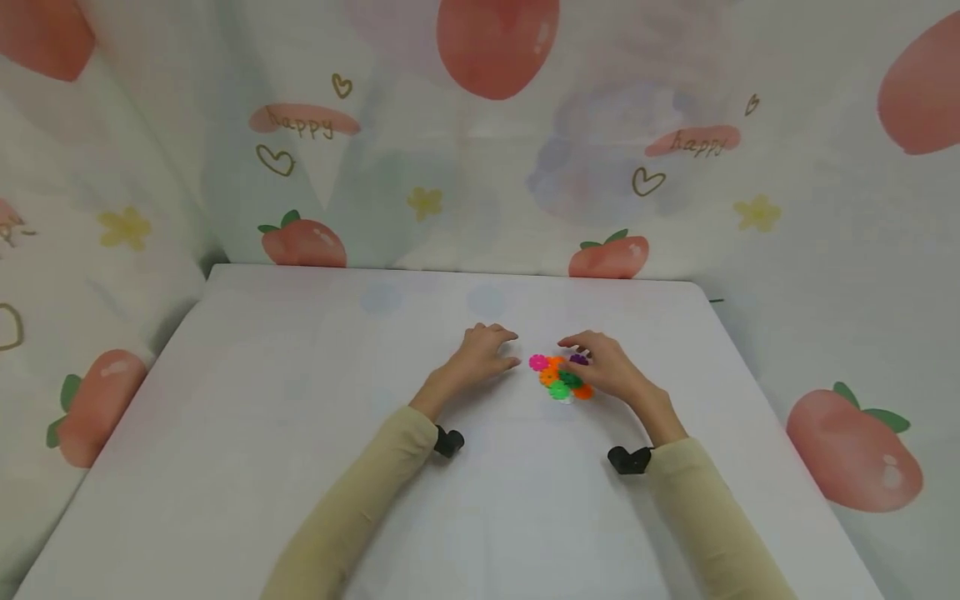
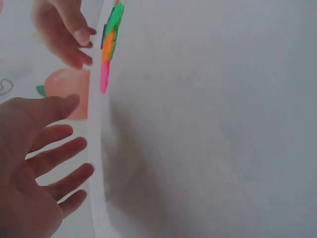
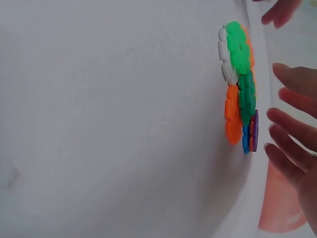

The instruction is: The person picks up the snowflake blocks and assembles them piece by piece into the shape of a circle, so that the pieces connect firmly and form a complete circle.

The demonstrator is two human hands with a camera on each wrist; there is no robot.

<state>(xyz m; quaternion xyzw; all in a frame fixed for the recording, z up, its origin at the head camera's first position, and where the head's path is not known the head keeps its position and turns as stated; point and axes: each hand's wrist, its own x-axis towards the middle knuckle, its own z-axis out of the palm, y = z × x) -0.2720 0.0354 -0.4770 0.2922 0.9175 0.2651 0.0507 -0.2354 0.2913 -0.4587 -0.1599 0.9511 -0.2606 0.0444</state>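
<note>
Nearest me, my 2 pale yellow sleeves [image 1: 352, 508] reach over the white table [image 1: 262, 400], with a small black fitting [image 1: 448, 442] at the inner side of each wrist. Beyond them, right of the table's middle, lies a heap of flower-shaped discs [image 1: 549, 377], overlapping and nearly flat. Its long axis slants from the pink disc [image 1: 538, 362] at the far left to the orange disc [image 1: 584, 392] at the near right; each disc is round, with no pointing end. A white disc [image 3: 225, 54] and a bright green disc [image 1: 558, 390] lie along the near edge. My right hand [image 1: 609, 367] arches over the heap's right side, thumb and fingers parted; I cannot tell whether they touch it. My left hand [image 1: 480, 353] hovers left of the heap, fingers spread, holding nothing. Farthest hangs the fruit-printed cloth [image 1: 487, 125].
</note>
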